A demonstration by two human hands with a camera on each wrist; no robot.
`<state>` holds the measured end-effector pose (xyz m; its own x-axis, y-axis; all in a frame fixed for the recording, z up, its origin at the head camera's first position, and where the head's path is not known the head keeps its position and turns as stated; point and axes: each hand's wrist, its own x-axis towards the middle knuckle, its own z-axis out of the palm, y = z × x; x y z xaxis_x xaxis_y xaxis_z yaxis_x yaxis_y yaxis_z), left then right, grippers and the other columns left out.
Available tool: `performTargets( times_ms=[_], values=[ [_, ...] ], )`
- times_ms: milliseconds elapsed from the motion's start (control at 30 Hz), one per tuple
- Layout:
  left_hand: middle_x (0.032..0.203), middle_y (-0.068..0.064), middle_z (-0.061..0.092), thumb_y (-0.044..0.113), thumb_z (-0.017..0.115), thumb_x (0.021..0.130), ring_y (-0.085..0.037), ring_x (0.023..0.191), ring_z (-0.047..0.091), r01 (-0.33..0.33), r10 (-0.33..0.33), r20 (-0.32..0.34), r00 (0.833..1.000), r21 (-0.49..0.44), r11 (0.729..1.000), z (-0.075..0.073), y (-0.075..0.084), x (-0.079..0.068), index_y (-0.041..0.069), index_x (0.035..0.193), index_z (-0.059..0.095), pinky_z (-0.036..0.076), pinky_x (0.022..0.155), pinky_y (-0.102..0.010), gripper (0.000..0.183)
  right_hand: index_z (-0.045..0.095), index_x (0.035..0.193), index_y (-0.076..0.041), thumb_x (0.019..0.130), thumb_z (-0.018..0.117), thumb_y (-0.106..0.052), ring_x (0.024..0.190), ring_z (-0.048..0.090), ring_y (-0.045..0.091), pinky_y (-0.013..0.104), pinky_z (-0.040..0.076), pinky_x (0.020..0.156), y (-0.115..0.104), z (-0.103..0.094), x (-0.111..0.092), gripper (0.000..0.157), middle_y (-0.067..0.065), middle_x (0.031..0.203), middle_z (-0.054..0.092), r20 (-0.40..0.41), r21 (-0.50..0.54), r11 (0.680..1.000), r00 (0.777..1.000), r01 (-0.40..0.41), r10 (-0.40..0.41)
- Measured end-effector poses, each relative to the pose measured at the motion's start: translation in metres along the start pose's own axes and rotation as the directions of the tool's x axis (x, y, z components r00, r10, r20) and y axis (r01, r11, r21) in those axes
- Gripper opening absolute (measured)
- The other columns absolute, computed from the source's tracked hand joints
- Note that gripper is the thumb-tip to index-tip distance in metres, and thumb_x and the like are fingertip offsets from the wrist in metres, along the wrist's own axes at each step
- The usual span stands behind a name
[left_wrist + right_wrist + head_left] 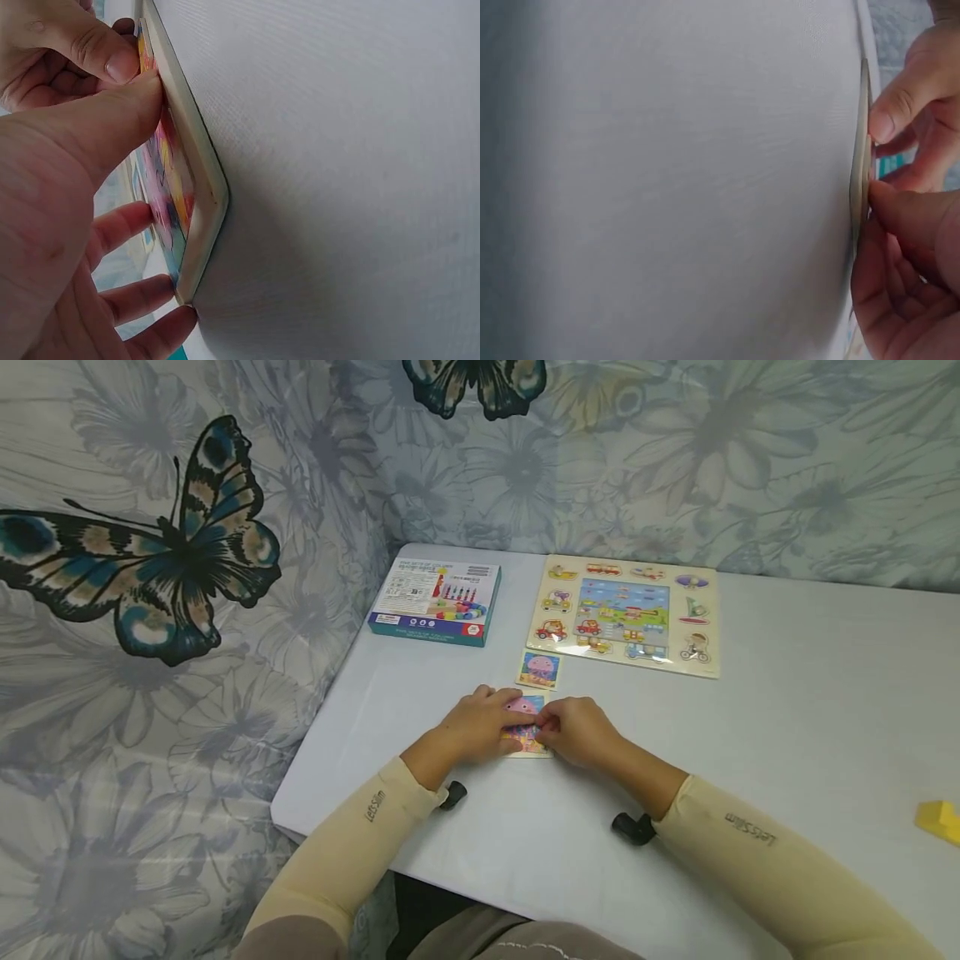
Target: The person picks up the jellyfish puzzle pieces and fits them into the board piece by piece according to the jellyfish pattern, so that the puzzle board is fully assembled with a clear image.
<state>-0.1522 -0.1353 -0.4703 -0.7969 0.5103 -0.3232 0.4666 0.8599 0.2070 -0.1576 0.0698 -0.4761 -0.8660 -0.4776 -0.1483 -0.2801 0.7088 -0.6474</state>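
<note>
A small wooden jigsaw puzzle (pixel 534 747), with a pink sea creature on blue, lies flat on the white table under both hands. My left hand (pixel 477 727) spans it from the left, thumb on the near part and straight fingers over the far part. In the left wrist view, the puzzle's pale frame (pixel 202 225) shows beneath the fingertips. At the right edge my right hand (pixel 581 731) grips the puzzle between thumb and curled fingers; the fingertips hide the exact contact. Just beyond lies a similar square picture board (pixel 538 670) with a pink creature.
A larger wooden vehicle puzzle board (pixel 697 610) lies at the back of the table (pixel 810 735). To its left is a flat printed box (pixel 427 625). A yellow block (pixel 937 821) sits at the far right. Patterned cloth walls (pixel 517 468) border the left and back.
</note>
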Motion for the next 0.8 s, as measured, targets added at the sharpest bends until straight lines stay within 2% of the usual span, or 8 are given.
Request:
performTargets(
  times_ms=[100,300,467,700,800],
  values=[
    [0.164,0.000,0.035,0.050,0.065,0.097,-0.028,0.139,0.039,0.010,-0.010,0.010,1.000,-0.003,1.000,-0.001,-0.001,0.000,0.049,0.149,0.048,0.042,0.112,-0.047,0.054,0.074,0.091,-0.007,0.084,0.083,-0.014,0.071,0.060,0.012,0.028,0.051,0.066,0.000,0.003,0.003,0.014,-0.002,0.076,0.068,-0.030,-0.043,0.999,0.999,0.013,-0.014],
    [0.163,0.000,0.035,0.051,0.061,0.098,-0.029,0.139,0.039,0.018,-0.018,0.006,1.000,-0.024,1.000,0.000,-0.004,-0.001,0.048,0.148,0.050,0.041,0.111,-0.048,0.051,0.065,0.082,-0.011,0.077,0.091,-0.035,0.068,0.050,0.017,0.031,0.040,0.062,0.005,0.002,0.012,0.035,0.000,0.071,0.057,-0.059,-0.132,0.991,0.998,-0.020,0.012],
    [0.162,0.000,0.038,0.056,0.060,0.097,-0.027,0.135,0.041,0.036,-0.037,-0.029,0.999,-0.037,0.999,0.006,-0.002,0.002,0.047,0.145,0.055,0.043,0.107,-0.046,0.049,0.065,0.085,-0.011,0.076,0.091,-0.038,0.072,0.053,0.019,0.032,0.042,0.065,0.004,-0.004,0.020,0.039,0.001,0.075,0.060,0.014,-0.164,0.985,0.998,-0.054,0.057],
    [0.159,0.002,0.042,0.056,0.068,0.093,-0.026,0.133,0.041,0.095,-0.102,-0.080,0.991,-0.087,0.992,0.012,0.006,0.004,0.042,0.138,0.064,0.043,0.106,-0.046,0.047,0.065,0.091,-0.008,0.074,0.093,-0.031,0.075,0.057,0.020,0.033,0.047,0.067,0.000,-0.012,0.027,0.039,0.004,0.083,0.064,0.104,-0.173,0.982,0.990,-0.072,0.091],
    [0.157,0.002,0.044,0.054,0.072,0.091,-0.027,0.135,0.041,0.091,-0.101,-0.093,0.991,-0.100,0.991,0.010,0.006,0.006,0.041,0.135,0.067,0.042,0.107,-0.047,0.046,0.065,0.090,-0.009,0.074,0.093,-0.033,0.074,0.056,0.021,0.033,0.046,0.066,-0.001,-0.014,0.028,0.041,0.004,0.081,0.063,0.114,-0.192,0.977,0.987,-0.090,0.113]
  ],
)
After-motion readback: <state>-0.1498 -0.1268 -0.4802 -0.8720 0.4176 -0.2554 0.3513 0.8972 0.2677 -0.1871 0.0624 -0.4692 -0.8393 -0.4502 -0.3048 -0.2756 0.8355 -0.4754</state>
